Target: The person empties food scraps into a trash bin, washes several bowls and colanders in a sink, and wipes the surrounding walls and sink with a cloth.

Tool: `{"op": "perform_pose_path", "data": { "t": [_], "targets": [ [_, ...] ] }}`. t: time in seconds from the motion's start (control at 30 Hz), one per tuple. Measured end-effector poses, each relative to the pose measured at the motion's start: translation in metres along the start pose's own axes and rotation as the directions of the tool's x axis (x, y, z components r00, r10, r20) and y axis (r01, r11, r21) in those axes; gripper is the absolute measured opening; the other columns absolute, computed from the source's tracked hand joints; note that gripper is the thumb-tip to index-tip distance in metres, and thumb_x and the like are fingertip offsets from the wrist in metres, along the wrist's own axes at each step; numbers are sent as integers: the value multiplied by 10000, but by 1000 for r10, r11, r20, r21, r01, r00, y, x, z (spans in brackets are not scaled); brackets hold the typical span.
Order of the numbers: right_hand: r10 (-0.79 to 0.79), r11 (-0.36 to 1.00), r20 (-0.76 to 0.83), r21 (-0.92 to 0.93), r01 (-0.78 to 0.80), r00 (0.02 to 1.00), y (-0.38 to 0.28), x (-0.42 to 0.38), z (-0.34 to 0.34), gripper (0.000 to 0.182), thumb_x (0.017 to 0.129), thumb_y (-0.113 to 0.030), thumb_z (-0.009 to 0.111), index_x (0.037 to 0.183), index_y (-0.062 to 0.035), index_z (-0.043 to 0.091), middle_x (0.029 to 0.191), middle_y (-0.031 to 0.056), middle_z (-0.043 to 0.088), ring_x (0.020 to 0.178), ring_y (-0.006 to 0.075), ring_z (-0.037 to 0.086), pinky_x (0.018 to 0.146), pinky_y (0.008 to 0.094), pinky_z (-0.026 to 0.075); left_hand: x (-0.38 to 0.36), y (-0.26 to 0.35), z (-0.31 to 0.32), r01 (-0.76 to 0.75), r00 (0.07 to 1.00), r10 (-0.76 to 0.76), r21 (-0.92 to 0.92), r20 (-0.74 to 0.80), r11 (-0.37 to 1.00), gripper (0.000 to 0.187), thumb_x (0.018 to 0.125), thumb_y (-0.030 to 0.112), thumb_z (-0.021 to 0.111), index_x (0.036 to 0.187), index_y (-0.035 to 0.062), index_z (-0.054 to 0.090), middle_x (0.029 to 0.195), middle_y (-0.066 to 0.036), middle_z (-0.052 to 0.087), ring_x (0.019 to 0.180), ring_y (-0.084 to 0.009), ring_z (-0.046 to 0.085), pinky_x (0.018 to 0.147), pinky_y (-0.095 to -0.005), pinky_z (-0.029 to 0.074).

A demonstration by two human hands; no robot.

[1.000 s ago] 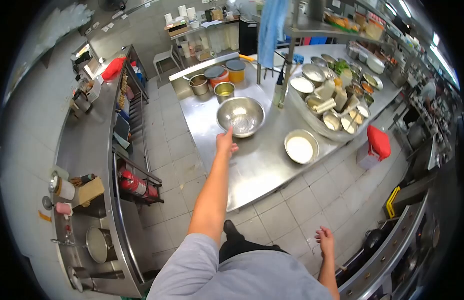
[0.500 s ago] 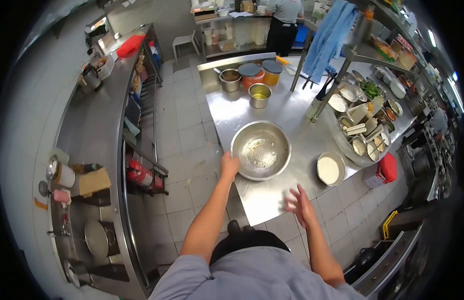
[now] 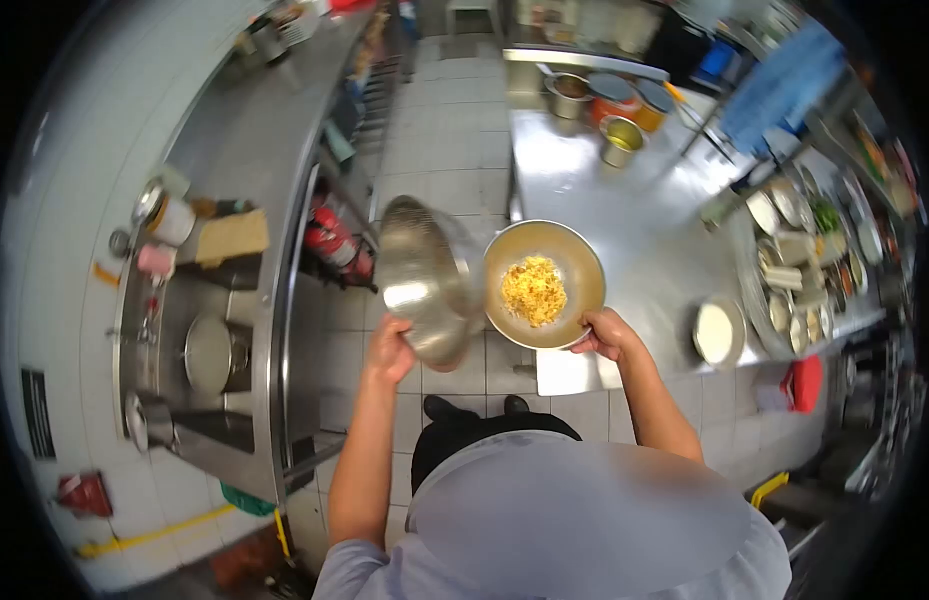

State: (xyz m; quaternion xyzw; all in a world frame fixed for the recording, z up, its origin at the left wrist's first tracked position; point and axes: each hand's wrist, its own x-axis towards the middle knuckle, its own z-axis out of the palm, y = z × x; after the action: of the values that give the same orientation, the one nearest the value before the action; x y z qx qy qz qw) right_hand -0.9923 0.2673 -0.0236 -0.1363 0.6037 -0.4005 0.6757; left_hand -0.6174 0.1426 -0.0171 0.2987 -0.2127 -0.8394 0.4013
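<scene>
My left hand (image 3: 389,348) grips the rim of a metal colander (image 3: 424,285), which is tipped on its side over the floor and blurred by motion. Just to its right, a wide metal bowl (image 3: 579,255) holds a heap of yellow, crumbly food (image 3: 533,291). The fingers of my right hand (image 3: 606,335) are closed on that bowl's lower right rim. The bowl overlaps the left edge of the steel table (image 3: 664,250) in this view. Farther right on the table is a round container of white liquid or cream (image 3: 715,333).
Along the table's back stand a pot (image 3: 567,95), lidded tubs and a small pot of yellow liquid (image 3: 621,142). Several containers fill the right side. On the left runs a steel counter with a sink (image 3: 219,285); a fire extinguisher (image 3: 336,240) sits beneath it.
The colander has been lifted from the table and swung left, tilted. The bowl of yellow food has come into view. My right hand has gone from empty to gripping its rim.
</scene>
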Motion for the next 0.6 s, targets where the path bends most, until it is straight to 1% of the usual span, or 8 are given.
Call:
{"op": "perform_pose_path", "data": {
  "t": [0.03, 0.17, 0.27, 0.33, 0.43, 0.5, 0.53, 0.6],
  "targets": [
    [-37, 999, 27, -7, 37, 999, -3, 10, 17, 404, 858, -65, 483, 1212, 130, 474, 1052, 212, 622, 753, 318, 693, 594, 349, 628, -25, 23, -14, -103, 990, 96, -60, -103, 993, 438, 762, -1, 549, 1200, -23, 533, 1201, -133, 594, 1106, -282, 586, 1023, -447, 446],
    [-121, 972, 102, -188, 138, 987, -25, 31, 105, 403, 850, -24, 521, 1226, 112, 470, 1091, 203, 607, 814, 298, 676, 569, 339, 625, -140, 102, -90, -397, 890, 369, -55, -269, 916, 448, 748, -12, 532, 1194, -53, 538, 1201, -148, 599, 1103, -299, 584, 1023, -447, 439],
    [-135, 937, 230, -288, 200, 964, -44, 50, 203, 385, 868, -46, 486, 1204, 142, 485, 1056, 225, 634, 769, 279, 685, 541, 316, 617, -237, 127, -177, -615, 688, 569, 55, -451, 787, 475, 749, 34, 531, 1219, -32, 526, 1188, -144, 601, 1101, -307, 585, 1001, -473, 451],
    [-99, 872, 352, -419, 252, 931, -48, 61, 283, 394, 865, -82, 464, 1182, 149, 498, 980, 220, 654, 680, 253, 688, 489, 289, 579, -302, 136, -191, -751, 530, 649, 54, -546, 658, 468, 766, 24, 530, 1229, -40, 519, 1194, -147, 601, 1098, -299, 586, 995, -452, 452],
    [-28, 715, 462, -611, 341, 887, -57, 30, 428, 393, 857, -110, 444, 1144, 145, 524, 884, 191, 668, 590, 225, 671, 482, 290, 547, -391, 140, -212, -858, 315, 645, 81, -696, 507, 428, 816, 45, 540, 1234, -42, 514, 1202, -146, 600, 1094, -286, 587, 999, -431, 447],
    [56, 581, 529, -707, 403, 847, -44, 24, 518, 367, 856, -96, 459, 1135, 129, 538, 932, 192, 662, 659, 237, 674, 553, 306, 566, -439, 125, -230, -895, 75, 586, 205, -807, 397, 415, 834, 60, 548, 1237, -33, 514, 1197, -140, 598, 1091, -288, 587, 1003, -437, 445],
    [-14, 743, 680, -483, 463, 733, -16, 36, 561, 342, 855, -80, 478, 1129, 110, 555, 992, 186, 651, 792, 243, 671, 591, 304, 575, -460, 114, -237, -879, -30, 547, 283, -836, 384, 419, 832, 45, 542, 1246, -3, 507, 1184, -127, 597, 1075, -270, 593, 965, -422, 472],
    [63, 693, 786, -478, 539, 616, 18, 37, 647, 379, 857, -48, 491, 1211, 88, 503, 1108, 178, 616, 923, 251, 650, 594, 315, 586, -494, 87, -247, -864, -180, 484, 373, -856, 338, 415, 824, 35, 533, 1236, -3, 508, 1157, -122, 597, 1041, -264, 601, 942, -417, 483]
  ]
}}
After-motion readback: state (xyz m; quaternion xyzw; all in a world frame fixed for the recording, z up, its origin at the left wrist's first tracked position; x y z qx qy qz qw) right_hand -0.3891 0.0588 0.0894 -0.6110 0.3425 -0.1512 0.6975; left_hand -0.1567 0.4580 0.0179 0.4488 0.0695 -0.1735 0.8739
